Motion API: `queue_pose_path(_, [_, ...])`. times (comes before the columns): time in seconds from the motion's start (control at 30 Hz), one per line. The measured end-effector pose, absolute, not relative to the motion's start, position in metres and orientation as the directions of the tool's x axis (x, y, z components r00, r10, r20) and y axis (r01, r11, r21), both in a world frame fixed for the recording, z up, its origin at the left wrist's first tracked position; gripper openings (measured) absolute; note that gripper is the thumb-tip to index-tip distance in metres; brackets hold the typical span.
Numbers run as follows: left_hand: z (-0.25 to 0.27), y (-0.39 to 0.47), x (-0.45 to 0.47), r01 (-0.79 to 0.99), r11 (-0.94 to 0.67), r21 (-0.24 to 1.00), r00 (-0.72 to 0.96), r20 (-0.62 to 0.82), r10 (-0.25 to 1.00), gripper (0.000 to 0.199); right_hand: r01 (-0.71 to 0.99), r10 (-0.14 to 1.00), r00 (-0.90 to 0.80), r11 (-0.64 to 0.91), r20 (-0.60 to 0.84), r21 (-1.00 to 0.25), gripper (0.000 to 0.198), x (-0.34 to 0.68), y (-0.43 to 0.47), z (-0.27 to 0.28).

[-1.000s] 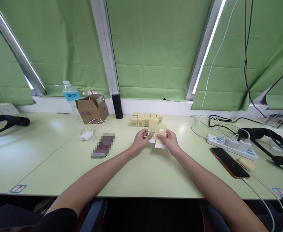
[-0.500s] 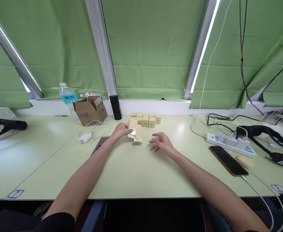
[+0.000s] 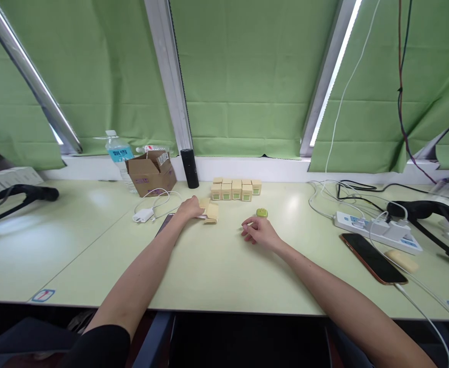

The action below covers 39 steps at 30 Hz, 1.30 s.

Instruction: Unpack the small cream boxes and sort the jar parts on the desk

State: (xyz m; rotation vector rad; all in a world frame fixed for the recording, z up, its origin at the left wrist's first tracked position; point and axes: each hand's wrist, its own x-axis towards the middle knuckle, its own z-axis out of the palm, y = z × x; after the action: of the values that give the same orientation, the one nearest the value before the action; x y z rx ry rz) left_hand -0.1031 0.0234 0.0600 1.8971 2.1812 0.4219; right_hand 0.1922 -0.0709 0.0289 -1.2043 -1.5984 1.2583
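Opened Carton [image 3: 211, 211] at Left Hand [image 3: 191, 207] on Pale Desk [image 3: 232, 278]

An opened-out cream carton lies on the desk, left of center, its near end meeting the person's left hand — whether those fingers pinch it or merely rest against it cannot be told, as the back of the hand hides them. The right hand [image 3: 260, 232] hovers or rests alongside, fingers loosely curled and slightly parted, just in front of a small yellow-green item [image 3: 262, 212]. Behind the hands, small cream boxes [image 3: 231, 192] stand in two close rows. A black cylinder [image 3: 189, 168], a brown cardboard box [image 3: 153, 176] and a water bottle [image 3: 120, 154] line the back left — a dark phone [image 3: 373, 258] and a white power strip [image 3: 385, 239] sit at right, before green blinds [image 3: 243, 76].
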Motion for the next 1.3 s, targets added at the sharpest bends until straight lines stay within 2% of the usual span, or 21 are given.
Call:
queue_pose_path(0.17, [0.061, 0.018, -0.095, 0.971, 0.173, 0.164, -0.166, -0.06, 0.984, 0.058, 0.339, 0.964, -0.263, 0.05, -0.044, -0.94, 0.005, 0.19, -0.074, 0.035])
queue_pose_path(0.43, [0.065, 0.014, -0.088, 0.978, 0.207, 0.006, -0.205, -0.083, 0.975, 0.052, 0.404, 0.958, -0.282, 0.073, -0.048, -0.912, 0.012, 0.19, -0.077, 0.036])
queue_pose_path(0.73, [0.063, 0.018, -0.093, 0.983, 0.185, -0.014, -0.185, -0.086, 0.979, 0.047, 0.425, 0.955, -0.297, 0.112, -0.021, -0.898, 0.013, 0.191, -0.075, 0.033])
queue_pose_path(0.9, [0.06, 0.015, -0.091, 0.997, 0.072, 0.006, -0.072, -0.053, 0.996, 0.033, 0.429, 0.954, -0.301, 0.121, -0.015, -0.895, 0.012, 0.191, -0.075, 0.032])
queue_pose_path(1.03, [0.056, 0.015, -0.087, 1.0, 0.002, 0.017, -0.002, -0.029, 1.0, 0.031, 0.436, 0.951, -0.309, 0.136, -0.006, -0.89, 0.013, 0.191, -0.074, 0.03])
queue_pose_path(1.3, [0.053, 0.018, -0.087, 1.0, 0.001, 0.03, 0.0, -0.006, 1.0, 0.027, 0.432, 0.948, -0.318, 0.155, 0.011, -0.888, 0.013, 0.191, -0.073, 0.026])
